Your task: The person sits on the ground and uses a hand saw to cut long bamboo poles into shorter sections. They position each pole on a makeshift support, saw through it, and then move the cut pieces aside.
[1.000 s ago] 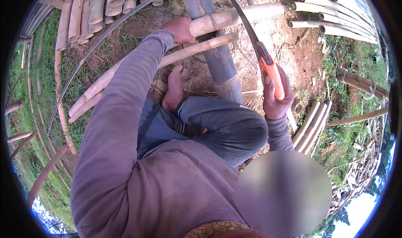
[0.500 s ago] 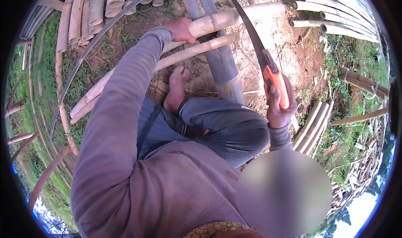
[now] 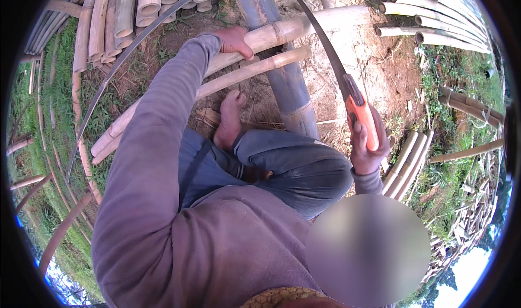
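My left hand grips a pale bamboo pole, thumb on the near side and the other fingers partly hidden. The pole lies across a thick, dark bamboo log. Beside it, on the near side, rests a thinner bamboo pole. Closed around an orange handle, my right hand holds a pruning saw. Its curved dark blade points away from me and passes over the pale pole, right of the log. Whether the teeth touch the bamboo I cannot tell.
Cut bamboo poles are stacked at the far left, and more at the far right. Several short lengths lie right of my knee. My bare foot rests close to the thinner pole. A long thin curved strip arcs across the left.
My right hand has drawn the saw slightly toward me and to the right. My left hand stays on the pale bamboo pole in nearly the same place.
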The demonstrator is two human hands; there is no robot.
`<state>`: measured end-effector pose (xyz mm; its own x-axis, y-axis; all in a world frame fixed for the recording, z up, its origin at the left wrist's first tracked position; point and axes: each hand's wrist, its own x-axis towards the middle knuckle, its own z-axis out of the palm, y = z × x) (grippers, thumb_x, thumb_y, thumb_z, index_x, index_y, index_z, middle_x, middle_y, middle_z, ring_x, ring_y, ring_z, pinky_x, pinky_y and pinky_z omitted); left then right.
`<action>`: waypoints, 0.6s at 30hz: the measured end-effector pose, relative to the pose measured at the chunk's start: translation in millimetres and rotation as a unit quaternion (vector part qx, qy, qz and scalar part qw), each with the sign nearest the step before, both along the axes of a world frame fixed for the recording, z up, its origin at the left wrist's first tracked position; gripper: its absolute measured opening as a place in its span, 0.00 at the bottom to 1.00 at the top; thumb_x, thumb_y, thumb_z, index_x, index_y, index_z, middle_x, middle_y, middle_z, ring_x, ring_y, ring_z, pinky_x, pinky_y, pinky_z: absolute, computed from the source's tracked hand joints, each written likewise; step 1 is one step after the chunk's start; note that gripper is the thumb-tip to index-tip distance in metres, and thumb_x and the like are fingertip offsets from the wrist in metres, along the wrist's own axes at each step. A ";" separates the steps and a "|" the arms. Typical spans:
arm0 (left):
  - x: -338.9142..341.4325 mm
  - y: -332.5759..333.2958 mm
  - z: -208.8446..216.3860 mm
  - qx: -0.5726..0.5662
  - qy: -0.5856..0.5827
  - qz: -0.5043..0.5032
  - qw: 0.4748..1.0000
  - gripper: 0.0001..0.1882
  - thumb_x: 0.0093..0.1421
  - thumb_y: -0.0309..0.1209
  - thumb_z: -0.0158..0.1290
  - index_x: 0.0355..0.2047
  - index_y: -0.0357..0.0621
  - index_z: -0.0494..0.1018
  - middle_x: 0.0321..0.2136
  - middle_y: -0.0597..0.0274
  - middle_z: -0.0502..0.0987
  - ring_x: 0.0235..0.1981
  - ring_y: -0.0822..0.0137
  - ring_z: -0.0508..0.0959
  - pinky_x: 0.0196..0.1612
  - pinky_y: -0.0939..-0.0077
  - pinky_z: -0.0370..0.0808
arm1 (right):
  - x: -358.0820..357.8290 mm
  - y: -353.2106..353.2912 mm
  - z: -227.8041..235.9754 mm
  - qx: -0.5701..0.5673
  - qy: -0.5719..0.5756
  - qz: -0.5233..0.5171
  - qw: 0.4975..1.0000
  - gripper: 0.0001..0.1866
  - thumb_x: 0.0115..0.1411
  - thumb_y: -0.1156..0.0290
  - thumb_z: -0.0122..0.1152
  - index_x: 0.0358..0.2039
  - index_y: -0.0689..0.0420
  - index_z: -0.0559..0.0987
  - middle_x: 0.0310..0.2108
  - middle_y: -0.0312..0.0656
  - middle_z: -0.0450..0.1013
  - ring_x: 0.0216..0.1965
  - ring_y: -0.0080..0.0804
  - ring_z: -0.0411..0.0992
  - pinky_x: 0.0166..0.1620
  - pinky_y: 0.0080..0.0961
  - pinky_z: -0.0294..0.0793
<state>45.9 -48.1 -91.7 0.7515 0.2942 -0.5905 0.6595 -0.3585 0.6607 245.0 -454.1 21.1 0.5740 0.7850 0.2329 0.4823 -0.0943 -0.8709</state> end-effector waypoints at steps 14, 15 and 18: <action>-20.0 -69.3 30.7 0.300 0.024 0.114 0.947 0.36 0.53 0.49 0.74 0.58 0.50 0.74 0.45 0.44 0.87 0.49 0.40 0.87 0.54 0.44 0.82 | 2.8 86.1 4.3 0.023 0.007 -0.019 1.000 0.19 0.72 0.72 0.67 0.60 0.66 0.82 0.46 0.43 0.84 0.46 0.22 0.80 0.49 0.25 0.81; -22.4 -69.8 31.8 0.299 0.023 0.111 0.948 0.35 0.53 0.47 0.73 0.59 0.51 0.75 0.46 0.44 0.86 0.50 0.40 0.86 0.54 0.44 0.82 | -3.0 64.6 11.7 -0.014 0.057 -0.029 0.998 0.20 0.73 0.72 0.66 0.62 0.66 0.81 0.46 0.43 0.84 0.46 0.23 0.79 0.49 0.25 0.81; -28.5 -73.4 24.1 0.287 0.027 0.099 0.953 0.34 0.53 0.43 0.71 0.60 0.52 0.76 0.47 0.43 0.86 0.50 0.40 0.86 0.54 0.44 0.82 | -11.5 1.0 22.3 -0.020 0.014 -0.026 0.999 0.23 0.74 0.71 0.63 0.65 0.70 0.77 0.53 0.50 0.83 0.53 0.28 0.80 0.53 0.25 0.80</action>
